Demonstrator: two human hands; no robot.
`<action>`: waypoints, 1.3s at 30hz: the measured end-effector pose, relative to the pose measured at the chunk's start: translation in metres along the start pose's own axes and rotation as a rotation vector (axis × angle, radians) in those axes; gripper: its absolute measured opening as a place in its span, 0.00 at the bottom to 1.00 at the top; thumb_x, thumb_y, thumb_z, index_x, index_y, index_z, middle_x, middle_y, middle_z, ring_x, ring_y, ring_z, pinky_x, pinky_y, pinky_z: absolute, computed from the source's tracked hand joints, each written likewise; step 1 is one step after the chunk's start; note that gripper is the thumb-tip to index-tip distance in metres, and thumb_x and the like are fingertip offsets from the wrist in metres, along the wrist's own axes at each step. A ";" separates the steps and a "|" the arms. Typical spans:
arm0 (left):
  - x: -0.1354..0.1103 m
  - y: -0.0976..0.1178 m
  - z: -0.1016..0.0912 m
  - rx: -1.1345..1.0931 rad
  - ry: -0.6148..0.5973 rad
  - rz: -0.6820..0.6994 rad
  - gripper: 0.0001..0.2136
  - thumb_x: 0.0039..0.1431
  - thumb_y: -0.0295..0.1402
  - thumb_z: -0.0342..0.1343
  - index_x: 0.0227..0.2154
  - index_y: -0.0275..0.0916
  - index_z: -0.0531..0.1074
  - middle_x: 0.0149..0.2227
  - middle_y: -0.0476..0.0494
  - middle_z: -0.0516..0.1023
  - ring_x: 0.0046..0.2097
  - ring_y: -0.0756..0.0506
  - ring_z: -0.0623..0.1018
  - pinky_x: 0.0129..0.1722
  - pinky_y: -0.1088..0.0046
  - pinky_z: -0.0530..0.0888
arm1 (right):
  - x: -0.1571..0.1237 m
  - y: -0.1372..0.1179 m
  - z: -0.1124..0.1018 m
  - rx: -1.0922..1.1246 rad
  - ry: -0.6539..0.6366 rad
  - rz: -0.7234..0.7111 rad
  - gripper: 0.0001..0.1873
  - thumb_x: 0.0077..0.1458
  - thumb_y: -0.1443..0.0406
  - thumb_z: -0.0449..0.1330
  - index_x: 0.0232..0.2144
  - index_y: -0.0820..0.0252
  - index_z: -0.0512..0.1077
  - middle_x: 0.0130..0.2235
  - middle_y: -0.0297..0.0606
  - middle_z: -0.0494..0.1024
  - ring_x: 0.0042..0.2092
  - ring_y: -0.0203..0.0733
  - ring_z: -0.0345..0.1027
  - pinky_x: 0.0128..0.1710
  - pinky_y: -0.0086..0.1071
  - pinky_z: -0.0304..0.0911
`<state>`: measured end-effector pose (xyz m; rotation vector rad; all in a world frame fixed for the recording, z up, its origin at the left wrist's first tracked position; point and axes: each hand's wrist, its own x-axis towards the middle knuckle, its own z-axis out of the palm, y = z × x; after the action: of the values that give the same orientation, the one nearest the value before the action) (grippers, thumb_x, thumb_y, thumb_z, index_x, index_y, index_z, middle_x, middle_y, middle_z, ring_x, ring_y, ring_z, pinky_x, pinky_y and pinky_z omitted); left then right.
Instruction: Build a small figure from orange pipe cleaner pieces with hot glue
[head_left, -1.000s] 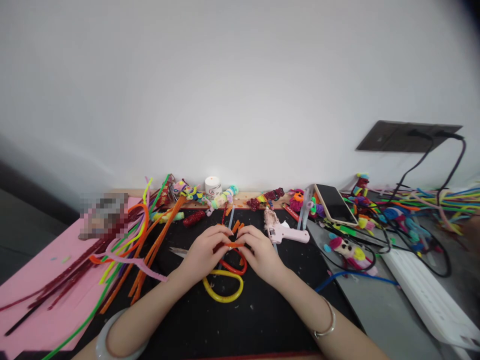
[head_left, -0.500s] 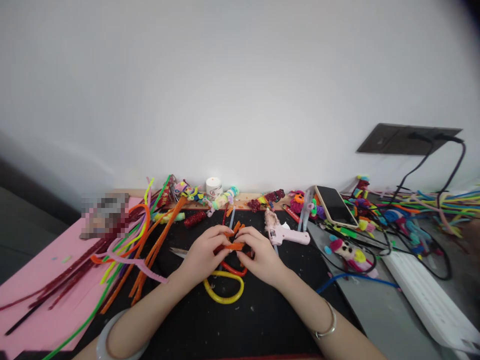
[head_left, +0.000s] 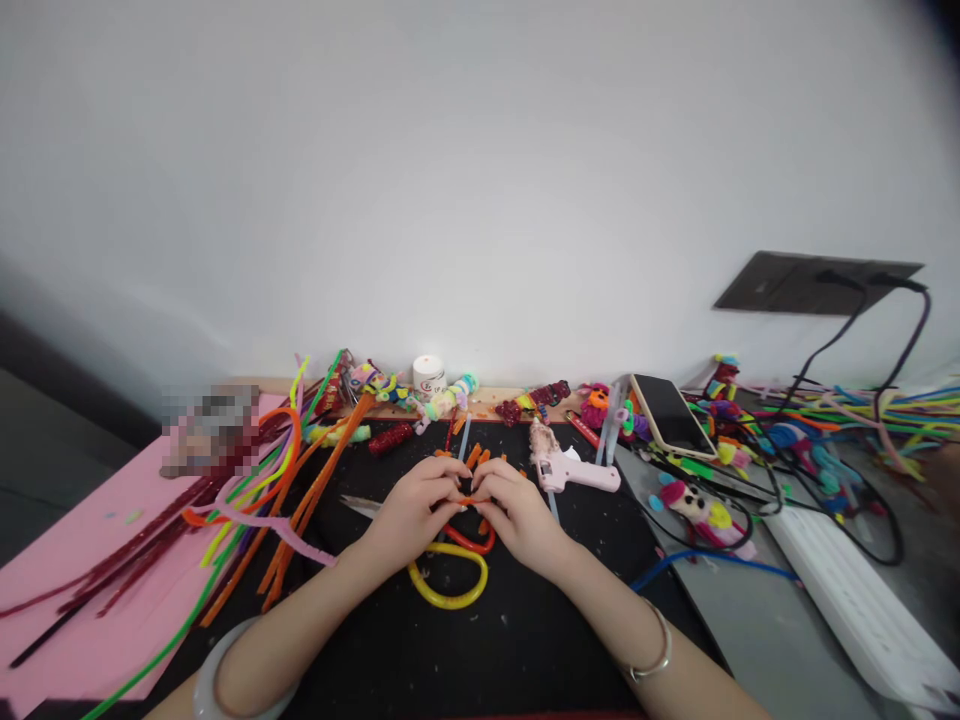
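Note:
My left hand (head_left: 412, 510) and my right hand (head_left: 514, 512) meet over a black mat (head_left: 480, 640), fingers pinched together on a short orange pipe cleaner piece (head_left: 468, 500). Only a sliver of the orange piece shows between the fingertips. Just below the hands lie a red pipe cleaner loop (head_left: 471, 541) and a yellow pipe cleaner loop (head_left: 448, 580). Several short orange offcuts (head_left: 475, 457) lie just beyond the fingers. Scissors (head_left: 360, 505) rest flat to the left of my left hand.
A pink glue gun (head_left: 570, 468) lies right of the hands. Long pipe cleaners (head_left: 255, 500) fan over a pink sheet (head_left: 82, 560) at left. A phone (head_left: 667, 410), small pipe cleaner figures (head_left: 694, 498), cables and a white power strip (head_left: 847, 580) fill the right. A white jar (head_left: 428, 376) stands by the wall.
The hands have closed in on each other, so the orange piece that stretched between them is now almost hidden in the pinched fingertips. Nothing else on the mat moved.

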<state>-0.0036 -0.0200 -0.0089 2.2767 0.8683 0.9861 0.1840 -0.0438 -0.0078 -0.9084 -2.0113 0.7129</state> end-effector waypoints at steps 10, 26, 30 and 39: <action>0.003 0.006 -0.007 0.017 0.038 -0.076 0.07 0.53 0.21 0.55 0.32 0.39 0.73 0.42 0.43 0.71 0.46 0.45 0.73 0.47 0.68 0.71 | 0.003 -0.001 -0.002 -0.051 0.094 0.108 0.09 0.52 0.74 0.57 0.34 0.56 0.71 0.40 0.39 0.69 0.41 0.40 0.66 0.39 0.34 0.65; 0.002 0.003 -0.006 0.005 0.054 -0.028 0.08 0.55 0.20 0.53 0.28 0.37 0.73 0.43 0.42 0.71 0.43 0.47 0.74 0.44 0.70 0.72 | 0.002 -0.003 -0.002 -0.043 0.082 0.083 0.09 0.54 0.75 0.55 0.32 0.58 0.70 0.41 0.40 0.69 0.43 0.40 0.65 0.40 0.33 0.65; 0.002 0.003 -0.006 -0.035 0.047 -0.022 0.08 0.55 0.20 0.53 0.26 0.37 0.73 0.43 0.42 0.72 0.43 0.47 0.74 0.43 0.70 0.73 | 0.002 -0.003 -0.002 -0.029 0.073 0.047 0.10 0.54 0.76 0.53 0.29 0.58 0.68 0.40 0.39 0.68 0.43 0.39 0.65 0.42 0.34 0.64; 0.005 0.003 -0.007 -0.032 0.101 -0.090 0.06 0.54 0.22 0.55 0.27 0.38 0.75 0.41 0.42 0.72 0.44 0.45 0.75 0.44 0.68 0.73 | 0.004 -0.001 -0.004 -0.041 0.093 0.135 0.08 0.52 0.73 0.58 0.34 0.57 0.70 0.41 0.38 0.70 0.39 0.39 0.66 0.38 0.34 0.65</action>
<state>-0.0054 -0.0171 -0.0010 2.1570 0.9804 1.0742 0.1854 -0.0408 -0.0035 -1.0899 -1.9024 0.6924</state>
